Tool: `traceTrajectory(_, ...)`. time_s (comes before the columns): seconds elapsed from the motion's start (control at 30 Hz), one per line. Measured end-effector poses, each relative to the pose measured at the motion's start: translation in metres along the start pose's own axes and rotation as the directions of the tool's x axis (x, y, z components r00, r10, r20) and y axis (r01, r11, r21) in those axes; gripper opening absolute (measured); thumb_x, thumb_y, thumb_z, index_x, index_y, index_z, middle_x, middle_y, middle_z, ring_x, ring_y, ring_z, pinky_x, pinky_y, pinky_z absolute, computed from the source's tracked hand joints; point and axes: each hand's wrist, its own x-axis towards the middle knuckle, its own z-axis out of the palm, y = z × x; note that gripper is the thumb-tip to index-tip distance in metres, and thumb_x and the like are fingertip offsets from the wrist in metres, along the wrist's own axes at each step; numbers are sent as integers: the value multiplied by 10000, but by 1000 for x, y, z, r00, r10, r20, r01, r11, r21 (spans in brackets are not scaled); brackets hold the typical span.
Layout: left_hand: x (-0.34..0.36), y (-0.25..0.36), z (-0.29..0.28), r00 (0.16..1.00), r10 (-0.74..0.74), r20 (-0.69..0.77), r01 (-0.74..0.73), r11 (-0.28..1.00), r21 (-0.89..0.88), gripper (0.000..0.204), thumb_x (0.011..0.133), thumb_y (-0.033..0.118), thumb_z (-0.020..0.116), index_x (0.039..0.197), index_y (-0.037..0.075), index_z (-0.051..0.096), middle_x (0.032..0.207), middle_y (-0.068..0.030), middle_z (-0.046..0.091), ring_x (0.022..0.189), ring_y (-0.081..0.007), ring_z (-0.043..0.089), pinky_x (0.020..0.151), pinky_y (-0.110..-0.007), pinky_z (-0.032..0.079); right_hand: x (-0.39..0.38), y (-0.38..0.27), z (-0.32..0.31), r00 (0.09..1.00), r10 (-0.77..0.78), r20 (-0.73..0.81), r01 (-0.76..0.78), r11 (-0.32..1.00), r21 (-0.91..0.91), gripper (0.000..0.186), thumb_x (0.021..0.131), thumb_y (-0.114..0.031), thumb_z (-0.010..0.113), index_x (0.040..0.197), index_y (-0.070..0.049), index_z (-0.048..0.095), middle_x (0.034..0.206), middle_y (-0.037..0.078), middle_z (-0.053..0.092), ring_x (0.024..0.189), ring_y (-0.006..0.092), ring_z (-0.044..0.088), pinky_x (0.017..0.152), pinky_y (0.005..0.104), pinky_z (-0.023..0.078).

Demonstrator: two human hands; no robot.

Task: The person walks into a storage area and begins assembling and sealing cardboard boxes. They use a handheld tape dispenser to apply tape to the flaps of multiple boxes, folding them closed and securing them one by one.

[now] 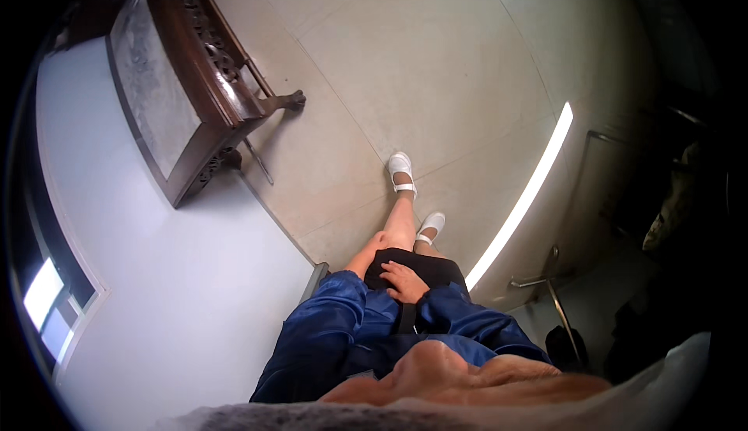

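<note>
I look straight down my own body: blue satin sleeves (335, 326), a black skirt (436, 269) and white strap shoes (401, 170) on a beige tiled floor (405, 65). My right hand (405, 281) lies flat against the front of the black skirt, fingers slightly apart and pointing left, holding nothing. The left sleeve reaches in toward the same spot, but my left hand is hidden and does not show. One foot is ahead of the other.
A dark carved wooden table (195, 80) with a grey top stands at the upper left against a white wall (156, 275). A bright strip of light (522, 197) reflects on the floor. Metal tubing (545, 283) and dark objects sit at the right.
</note>
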Motion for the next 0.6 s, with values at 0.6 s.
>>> traceTrajectory(0.6,-104,363,-242,936,-25,-351,3,998,-62,180,806,229,542,847,90,648,690,-69,597,622,-189,581,561,-356,460,-60,95,-479,414,895,-168,-747,439,499,306,847,-165,480,1026,56,593,854,176,626,710,256,583,634,352,479)
